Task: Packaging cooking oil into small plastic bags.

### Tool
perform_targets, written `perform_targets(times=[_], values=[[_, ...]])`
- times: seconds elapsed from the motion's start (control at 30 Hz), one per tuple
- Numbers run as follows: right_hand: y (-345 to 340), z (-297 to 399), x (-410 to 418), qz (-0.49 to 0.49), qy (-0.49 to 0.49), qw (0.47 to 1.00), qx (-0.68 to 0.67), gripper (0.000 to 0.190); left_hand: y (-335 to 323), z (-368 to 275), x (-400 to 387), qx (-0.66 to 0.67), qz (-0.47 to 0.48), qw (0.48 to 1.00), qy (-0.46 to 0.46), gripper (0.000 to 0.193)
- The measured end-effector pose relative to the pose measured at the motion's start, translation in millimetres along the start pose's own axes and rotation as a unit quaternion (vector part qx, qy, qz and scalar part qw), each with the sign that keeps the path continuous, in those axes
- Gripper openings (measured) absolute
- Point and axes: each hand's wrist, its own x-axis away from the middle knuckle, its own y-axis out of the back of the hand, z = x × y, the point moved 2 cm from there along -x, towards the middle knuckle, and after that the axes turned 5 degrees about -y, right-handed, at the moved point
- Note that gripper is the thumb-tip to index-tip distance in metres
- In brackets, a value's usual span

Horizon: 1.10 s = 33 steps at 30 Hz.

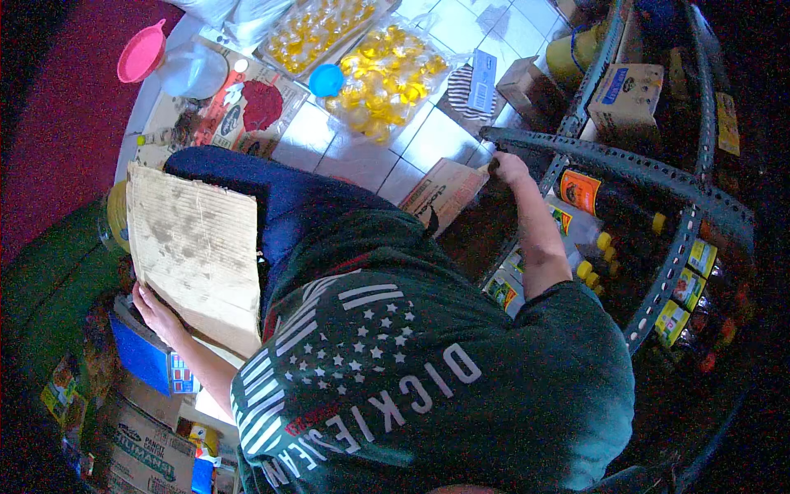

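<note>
In the head view, my left hand [157, 315] holds the lower left edge of a stained, corrugated cardboard piece [197, 241], which stands tilted beside my leg. My right hand [509, 167] reaches out to the right, close to a metal shelf upright. Its fingers are bent at the corner of a printed cardboard box [445, 192]; a small dark thing shows at the fingertips, too unclear to name. Clear plastic bags of yellow-filled packets [392, 74] lie on the tiled floor, with a blue funnel [326, 80] beside them.
A perforated metal shelf [617, 157] with bottles [574, 222] and boxes stands right. A pink funnel [142, 55], a clear plastic container [194, 69] and flattened cardboard [210, 117] are at upper left. A striped round item [466, 92] lies near the shelf; cartons [145, 451] sit lower left.
</note>
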Motion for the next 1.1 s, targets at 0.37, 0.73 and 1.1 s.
perform_targets(times=[0.37, 0.73, 1.1], values=[[42.1, 54.4, -20.2, -0.075, 0.021, 0.997, 0.024, 0.033, -1.3, 1.9, 0.6, 0.018, 0.000, 1.000, -0.001, 0.047], [110.8, 77.3, -52.0, -0.381, 0.045, 0.919, -0.091, 0.023, -0.5, 10.2, 1.0, 0.017, 0.014, 0.999, -0.027, 0.045], [-2.4, 103.0, -74.8, -0.088, 0.120, 0.973, -0.178, 0.031, 2.3, 20.4, 3.5, 0.024, -0.009, 0.999, -0.025, 0.045]])
